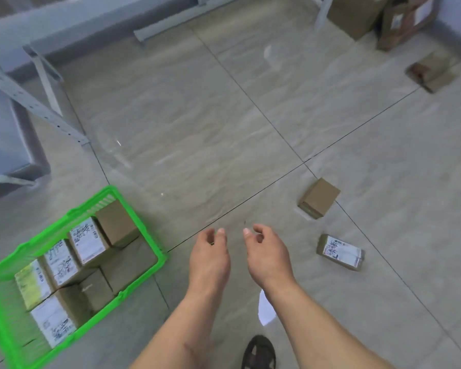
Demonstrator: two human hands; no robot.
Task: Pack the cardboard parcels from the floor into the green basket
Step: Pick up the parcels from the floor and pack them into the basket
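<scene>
Both hands, left (209,258) and right (268,255), hang loosely curled and hold nothing. Parcels (87,241) nearly fill the basket (141,275). A box (319,198) lies right, perhaps unlabelled.

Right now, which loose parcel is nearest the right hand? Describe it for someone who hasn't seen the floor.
On the grey tiled floor, look right of the empty right hand. There lies a small flat cardboard parcel. Unlike the plain brown cardboard box beyond it, it shows a white printed label on top.
</scene>
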